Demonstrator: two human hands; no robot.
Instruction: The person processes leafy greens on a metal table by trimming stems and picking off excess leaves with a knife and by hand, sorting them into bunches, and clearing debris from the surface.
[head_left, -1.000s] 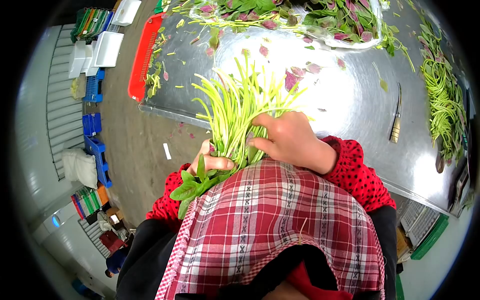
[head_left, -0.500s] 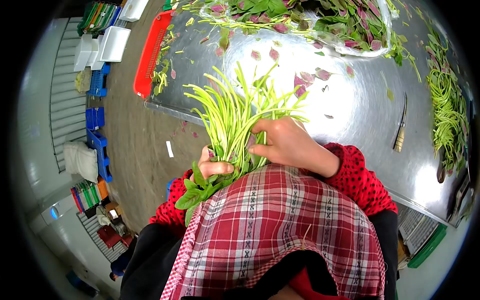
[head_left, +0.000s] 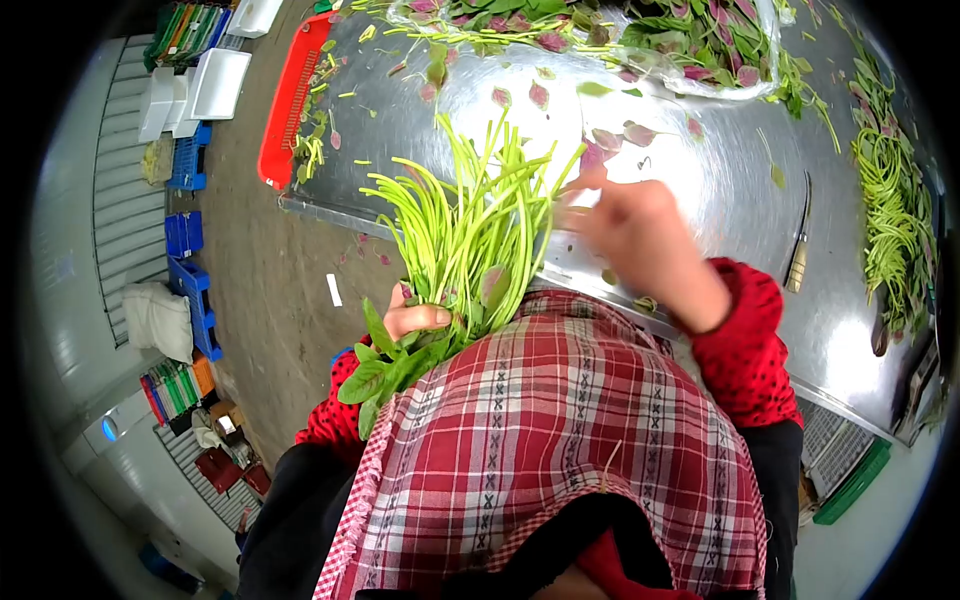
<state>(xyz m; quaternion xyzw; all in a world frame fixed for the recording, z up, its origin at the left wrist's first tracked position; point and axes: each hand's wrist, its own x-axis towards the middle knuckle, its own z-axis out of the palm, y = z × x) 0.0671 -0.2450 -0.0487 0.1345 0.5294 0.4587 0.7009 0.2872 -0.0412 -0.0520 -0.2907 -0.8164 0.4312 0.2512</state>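
My left hand [head_left: 418, 318] is wrapped round a bunch of leafy green stems [head_left: 465, 215], the pale cut ends fanning upward and the green leaves [head_left: 380, 375] hanging below the fist. A purplish leaf [head_left: 493, 286] shows low among the stems. To the right of the bunch, apart from it, my right hand [head_left: 635, 225] is over the table edge. Its fingers are smeared by motion, so I cannot see whether they hold anything. Loose purple-red leaves [head_left: 640, 134] lie on the metal table just beyond that hand.
Across the metal table [head_left: 710, 220] lie a plastic bag of red-green leaves [head_left: 690, 50], a knife [head_left: 799, 255] with a wooden handle and a pile of stemmed greens [head_left: 885, 215]. A red basket [head_left: 290, 110] stands at the table's left corner. Blue crates [head_left: 190, 290] line the floor.
My right hand has left the stems and moved up and right, away from the bunch. The left hand keeps its hold; the stems have spread a little and the purplish leaf shows more.
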